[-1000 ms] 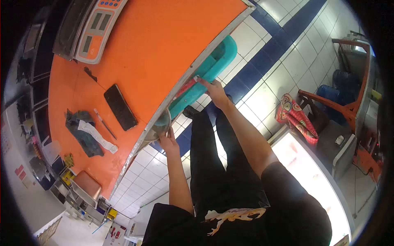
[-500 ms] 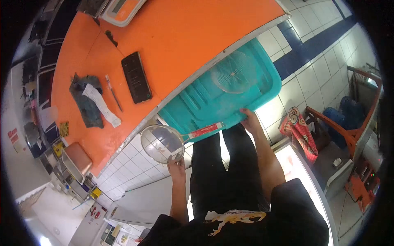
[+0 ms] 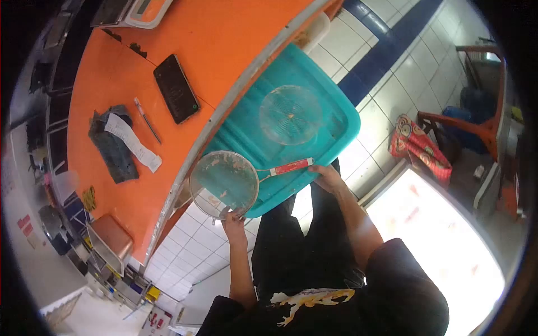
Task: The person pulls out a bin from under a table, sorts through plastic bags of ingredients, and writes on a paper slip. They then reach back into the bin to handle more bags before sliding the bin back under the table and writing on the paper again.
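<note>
My left hand [image 3: 233,219] is closed on the rim of a round mesh strainer [image 3: 224,185]. The strainer lies across the near left part of a teal plastic bin lid [image 3: 336,126], its red-and-white handle pointing right. My right hand [image 3: 327,178] grips the lid's near edge, fingertips close to the handle's end. A clear round ribbed plastic cover [image 3: 291,115] rests on the teal lid. The lid is over my legs, beside the orange table.
On the orange table [image 3: 185,33] lie a phone [image 3: 176,88], a pen [image 3: 147,120], a paper slip [image 3: 131,141] on dark cloth [image 3: 115,159], and a scale [image 3: 148,11]. A metal container [image 3: 111,241] stands at its end. A bright lit panel [image 3: 437,241] is at right.
My view has shifted. The teal lid and strainer have moved closer to the table in view, the strainer now lying further over the lid. Both hands keep their holds.
</note>
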